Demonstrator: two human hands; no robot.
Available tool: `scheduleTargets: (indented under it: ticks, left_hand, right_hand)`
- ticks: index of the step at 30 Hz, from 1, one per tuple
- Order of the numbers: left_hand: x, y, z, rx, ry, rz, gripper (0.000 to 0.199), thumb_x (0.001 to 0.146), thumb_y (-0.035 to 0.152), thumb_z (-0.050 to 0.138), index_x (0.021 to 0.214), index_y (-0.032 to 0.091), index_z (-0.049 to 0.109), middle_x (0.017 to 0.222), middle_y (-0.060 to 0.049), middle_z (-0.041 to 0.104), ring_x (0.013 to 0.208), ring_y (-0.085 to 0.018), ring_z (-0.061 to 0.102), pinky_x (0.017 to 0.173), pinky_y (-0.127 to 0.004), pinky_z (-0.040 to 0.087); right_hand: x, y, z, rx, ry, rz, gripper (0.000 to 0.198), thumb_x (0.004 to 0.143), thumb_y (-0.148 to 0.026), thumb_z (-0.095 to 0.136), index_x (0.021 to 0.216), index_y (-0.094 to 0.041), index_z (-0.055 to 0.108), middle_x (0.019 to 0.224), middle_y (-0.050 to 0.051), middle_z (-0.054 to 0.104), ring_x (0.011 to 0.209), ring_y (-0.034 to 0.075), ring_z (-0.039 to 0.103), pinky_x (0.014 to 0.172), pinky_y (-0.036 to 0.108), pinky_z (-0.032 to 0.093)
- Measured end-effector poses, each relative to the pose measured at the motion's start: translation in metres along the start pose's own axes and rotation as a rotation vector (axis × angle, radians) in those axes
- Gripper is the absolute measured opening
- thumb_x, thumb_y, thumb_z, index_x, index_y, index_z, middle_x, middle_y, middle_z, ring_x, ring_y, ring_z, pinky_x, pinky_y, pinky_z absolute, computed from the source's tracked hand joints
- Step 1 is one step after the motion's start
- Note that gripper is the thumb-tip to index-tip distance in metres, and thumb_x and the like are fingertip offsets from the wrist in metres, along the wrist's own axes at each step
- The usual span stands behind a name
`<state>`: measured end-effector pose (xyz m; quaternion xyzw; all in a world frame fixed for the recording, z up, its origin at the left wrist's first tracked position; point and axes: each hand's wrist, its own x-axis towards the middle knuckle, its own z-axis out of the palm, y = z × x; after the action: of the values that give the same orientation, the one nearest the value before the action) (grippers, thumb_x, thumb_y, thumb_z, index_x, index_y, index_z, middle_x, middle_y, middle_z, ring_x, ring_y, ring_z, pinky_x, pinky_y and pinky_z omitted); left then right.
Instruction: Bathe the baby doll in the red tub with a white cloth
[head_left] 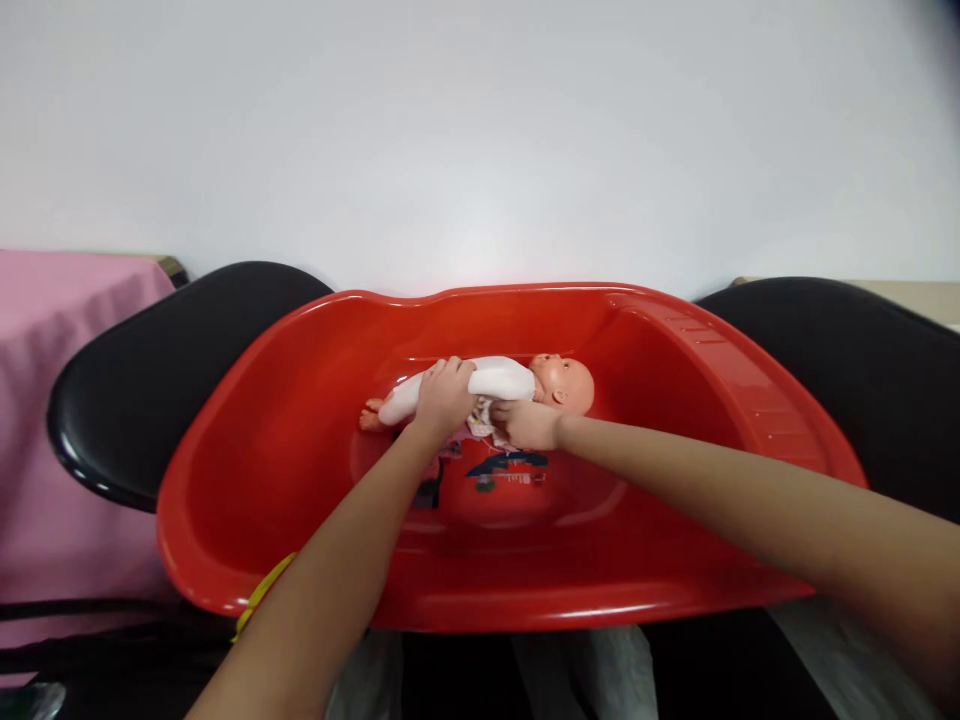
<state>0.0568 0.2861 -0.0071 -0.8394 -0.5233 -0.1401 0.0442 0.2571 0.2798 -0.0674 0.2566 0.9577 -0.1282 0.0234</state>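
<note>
A baby doll [502, 376] with a white cloth body lies in a red plastic baby bathtub [285, 440], its bald head to the right and its bare feet to the left. My left hand [446, 392] is wrapped over the doll's hip and upper leg. Beside the doll's near side, my right hand [531, 425] has its fingers curled on a small patterned cloth [480, 418]. Part of that cloth is hidden by the hand. Under the doll, a printed picture [502, 465] shows on the tub's floor.
Black rounded seats [180, 380] stick out past the tub on both sides. At the left hangs a pink cloth [75, 350] over a table. A plain white wall [480, 140] rises behind the tub. Something yellow [262, 592] shows at the tub's front left rim.
</note>
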Motion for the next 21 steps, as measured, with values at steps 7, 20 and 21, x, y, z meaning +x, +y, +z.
scheduleTargets:
  ticks: [7,20,21]
  left_hand:
    - [-0.023,-0.001,0.011,0.075,-0.109,0.101,0.023,0.094,0.015,0.049,0.109,0.014,0.066,0.113,-0.014,0.066,0.107,-0.029,0.060,0.098,-0.042,0.046]
    - [-0.070,0.020,-0.007,0.209,-0.354,0.046,0.040,0.094,0.007,0.043,0.122,0.013,0.069,0.122,-0.016,0.070,0.112,-0.031,0.066,0.102,-0.042,0.048]
    - [-0.072,0.020,-0.009,0.162,-0.358,0.022,0.038,0.094,0.009,0.045,0.123,0.014,0.069,0.120,-0.015,0.071,0.111,-0.030,0.067,0.102,-0.040,0.049]
  right_hand:
    - [-0.108,-0.032,-0.031,-0.251,-0.154,0.197,0.011,0.086,-0.013,0.068,0.088,-0.010,0.079,0.101,0.016,0.076,0.111,0.030,0.066,0.109,0.040,0.042]
    - [-0.202,-0.130,-0.081,0.140,0.370,0.804,0.039,0.088,-0.013,0.046,0.111,-0.025,0.075,0.111,0.004,0.075,0.102,0.022,0.069,0.077,0.029,0.042]
    - [-0.204,-0.131,-0.081,0.108,0.380,0.840,0.040,0.088,-0.011,0.045,0.113,-0.024,0.073,0.112,0.005,0.075,0.104,0.022,0.068,0.076,0.029,0.040]
